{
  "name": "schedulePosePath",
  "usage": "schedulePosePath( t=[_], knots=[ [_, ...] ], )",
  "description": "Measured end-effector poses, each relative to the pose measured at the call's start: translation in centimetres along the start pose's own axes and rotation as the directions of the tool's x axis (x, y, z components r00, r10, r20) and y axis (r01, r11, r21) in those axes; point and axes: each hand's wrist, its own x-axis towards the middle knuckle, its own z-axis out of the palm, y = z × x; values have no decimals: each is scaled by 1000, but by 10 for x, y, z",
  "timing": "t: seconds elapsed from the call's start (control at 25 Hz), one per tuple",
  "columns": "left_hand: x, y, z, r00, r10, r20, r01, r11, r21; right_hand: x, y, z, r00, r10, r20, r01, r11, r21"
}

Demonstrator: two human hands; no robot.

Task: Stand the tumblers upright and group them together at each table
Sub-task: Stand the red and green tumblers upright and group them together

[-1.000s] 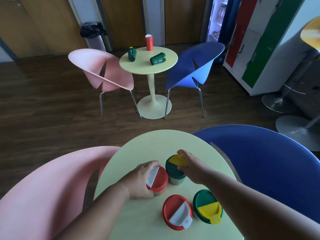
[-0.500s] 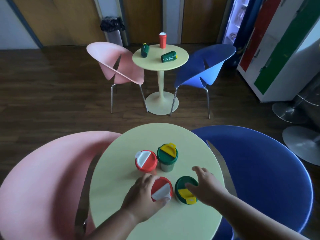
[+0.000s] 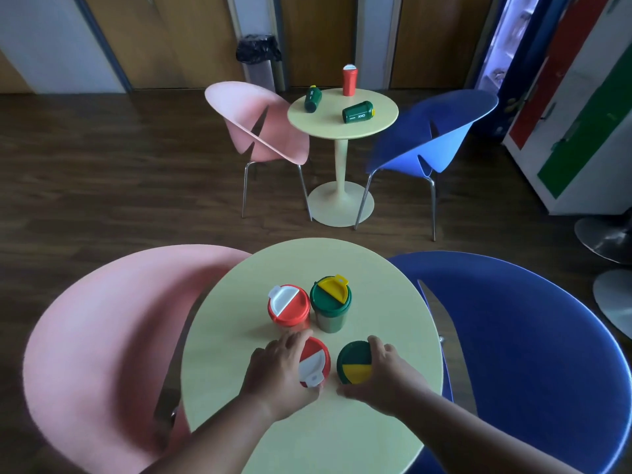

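Note:
Several tumblers stand upright on the near round yellow table (image 3: 403, 302). My left hand (image 3: 278, 371) grips the near red tumbler (image 3: 316, 362) with its white flap lid. My right hand (image 3: 384, 374) grips the near green tumbler (image 3: 354, 360) with its yellow flap lid. Behind them stand another red tumbler (image 3: 288, 305) and another green tumbler (image 3: 330, 301), close together. On the far table (image 3: 383, 121) a red tumbler (image 3: 350, 80) stands upright, while two green tumblers (image 3: 312, 98) (image 3: 358, 112) lie on their sides.
A pink chair (image 3: 102, 336) is left of the near table and a blue chair (image 3: 530, 336) right of it. The far table has a pink chair (image 3: 253, 121) and a blue chair (image 3: 441, 131). Bin (image 3: 259, 61) at the back wall, coloured cabinet (image 3: 574, 114) right.
Both hands left the back pair of tumblers and came onto the near pair, which now stands a little apart. My view pulled back and rose.

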Motion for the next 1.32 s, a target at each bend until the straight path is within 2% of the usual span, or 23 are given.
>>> schedulePosePath(
  t=[0.24, 0.48, 0.76, 0.96, 1.12, 1.2, 1.32],
  knots=[
    [7, -17, -5, 1000, 16, -21, -16, 1000, 4, 5, -3, 2, 999, -34, -23, 34, 999, -25],
    [7, -23, -2, 999, -2, -42, -1, 997, -73, 22, -16, -9, 991, -129, -25, 129, 992, -9],
    [8, -31, -2, 999, 39, -12, -40, 995, -93, 44, -30, -13, 984, -176, -25, 176, 984, 11],
    [-2, -29, 5, 997, -19, -79, 3, 980, -198, 43, -24, -5, 990, -132, -46, 138, 978, 157],
    [-5, -24, 7, 982, -118, -146, 76, 960, -269, 39, -32, 4, 994, 41, -97, -3, 934, 358],
    [-5, -24, 8, 982, -110, -154, 61, 955, -291, 38, -34, 8, 990, 94, -105, -46, 922, 386],
    [-2, -32, 6, 989, -33, -145, -7, 965, -263, 39, -33, 7, 991, 83, -105, -39, 929, 369]
  ],
)
